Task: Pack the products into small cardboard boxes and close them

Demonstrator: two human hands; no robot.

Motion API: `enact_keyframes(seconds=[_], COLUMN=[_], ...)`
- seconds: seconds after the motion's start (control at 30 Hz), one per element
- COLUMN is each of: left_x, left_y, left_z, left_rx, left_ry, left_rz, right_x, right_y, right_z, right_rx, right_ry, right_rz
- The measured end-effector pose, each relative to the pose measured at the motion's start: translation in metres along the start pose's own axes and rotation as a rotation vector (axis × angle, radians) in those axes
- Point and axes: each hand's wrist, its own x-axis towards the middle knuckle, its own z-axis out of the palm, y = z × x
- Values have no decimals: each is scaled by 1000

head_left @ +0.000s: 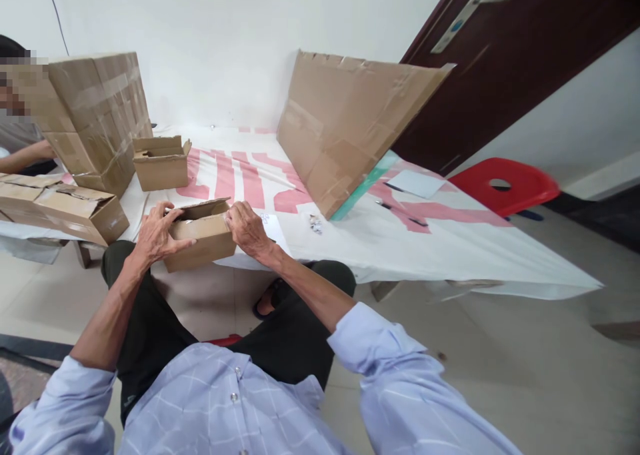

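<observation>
A small cardboard box (203, 240) is tilted at the table's front edge, above my lap, with its top partly open. My left hand (159, 234) grips its left end, the thumb lying along the near side and the fingers over the top. At the right end, my right hand (249, 228) pinches the upper corner with bent fingers. The inside of the box is dark and I cannot see what it holds. Just behind stands another small open carton (161, 170) with its flaps up.
Cardboard boxes are stacked (100, 118) at the back left, beside a person's arm (30, 156). A row of cartons (65, 205) lies at left. A large cardboard sheet (345, 122) leans upright on the covered table (475, 255). Small bits (315, 224) lie near it; a red stool (505, 185) stands right.
</observation>
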Motion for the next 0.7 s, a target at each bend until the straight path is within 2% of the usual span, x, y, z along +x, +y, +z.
enact_keyframes(seconds=[0.37, 0.7], left_x=[2, -1], left_y=[1, 3], left_z=[-1, -1], left_rx=[-19, 2], left_ry=[5, 1], left_rz=[-19, 1], right_x=[-13, -14], right_y=[-11, -11], right_z=[-11, -2], right_rx=[70, -17], right_ry=[53, 30], right_rz=[63, 61])
